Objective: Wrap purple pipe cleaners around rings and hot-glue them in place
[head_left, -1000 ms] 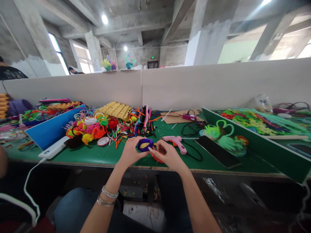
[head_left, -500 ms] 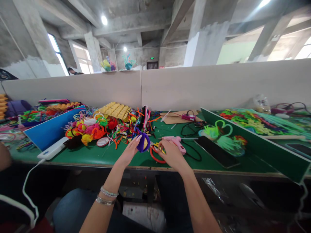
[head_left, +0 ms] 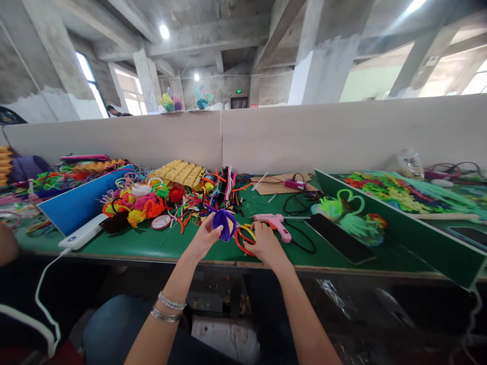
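Note:
My left hand point(head_left: 207, 238) is closed on a small round purple fuzzy piece point(head_left: 223, 224) with a pale yellow inside, held above the table's front edge. Just right of it, my right hand point(head_left: 266, 244) reaches over red-handled scissors point(head_left: 240, 246) lying on the green tabletop. Its thumb and fingers are apart, near the red loops and a yellow handle point(head_left: 249, 231); any firm grip is hard to make out. Immediately beyond those fingers lies a pink glue gun point(head_left: 281, 228), its nozzle pointing left.
Fuzzy colourful figures point(head_left: 144, 203) and a yellow egg-carton tray point(head_left: 180, 174) fill the left. A black phone point(head_left: 338, 238) and green fuzzy swans point(head_left: 353, 218) lie right, before a dark green board point(head_left: 403, 228). A blue board point(head_left: 83, 200) and white power strip point(head_left: 83, 233) stand left.
The purple piece has turned in my left hand, showing more of its fuzzy side. My right hand has shifted slightly right and lower, with thumb and fingers wider apart.

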`<state>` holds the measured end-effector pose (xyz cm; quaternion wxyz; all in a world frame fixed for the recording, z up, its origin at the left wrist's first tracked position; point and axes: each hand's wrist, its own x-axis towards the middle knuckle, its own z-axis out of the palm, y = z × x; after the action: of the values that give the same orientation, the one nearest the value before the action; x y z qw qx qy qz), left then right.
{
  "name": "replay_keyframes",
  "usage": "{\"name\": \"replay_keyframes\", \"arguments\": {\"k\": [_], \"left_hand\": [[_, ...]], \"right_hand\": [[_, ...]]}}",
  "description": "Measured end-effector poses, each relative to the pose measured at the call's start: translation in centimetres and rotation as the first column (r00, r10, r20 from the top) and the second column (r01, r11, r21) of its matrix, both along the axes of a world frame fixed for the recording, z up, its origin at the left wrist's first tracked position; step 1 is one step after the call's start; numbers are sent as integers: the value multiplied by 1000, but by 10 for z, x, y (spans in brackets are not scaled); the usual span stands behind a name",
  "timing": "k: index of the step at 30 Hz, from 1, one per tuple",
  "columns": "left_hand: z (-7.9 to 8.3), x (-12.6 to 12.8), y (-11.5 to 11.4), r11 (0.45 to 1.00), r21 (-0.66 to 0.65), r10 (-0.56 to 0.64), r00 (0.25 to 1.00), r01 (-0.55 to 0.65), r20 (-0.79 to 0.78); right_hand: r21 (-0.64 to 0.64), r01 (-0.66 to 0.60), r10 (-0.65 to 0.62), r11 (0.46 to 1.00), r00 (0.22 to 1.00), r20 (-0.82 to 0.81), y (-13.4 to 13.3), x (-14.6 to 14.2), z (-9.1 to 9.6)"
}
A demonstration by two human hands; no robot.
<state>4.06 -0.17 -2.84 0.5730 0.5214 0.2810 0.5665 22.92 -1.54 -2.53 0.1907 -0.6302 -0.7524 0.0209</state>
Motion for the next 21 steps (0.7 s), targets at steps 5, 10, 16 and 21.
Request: {"name": "replay_keyframes", "arguments": {"k": [5,10,16,21], "left_hand": [[4,2,3,997,-70,29,991,-20,133],[10,-1,5,990,-132,80,974,-52,213],[15,-4,3,993,-110,67,976,-44,208],[20,-5,1,994,-99,69,978,-50,199]], "right_hand": [[-97,-28,8,995,981,-195,-1,1,3],[-198,-30,-24,980,964,-265,-7,-5,7],[-177,-25,-25,984,961,-275,-10,-5,10],[-28,-4,-3,1000,962,-271,-8,-2,10]]}}
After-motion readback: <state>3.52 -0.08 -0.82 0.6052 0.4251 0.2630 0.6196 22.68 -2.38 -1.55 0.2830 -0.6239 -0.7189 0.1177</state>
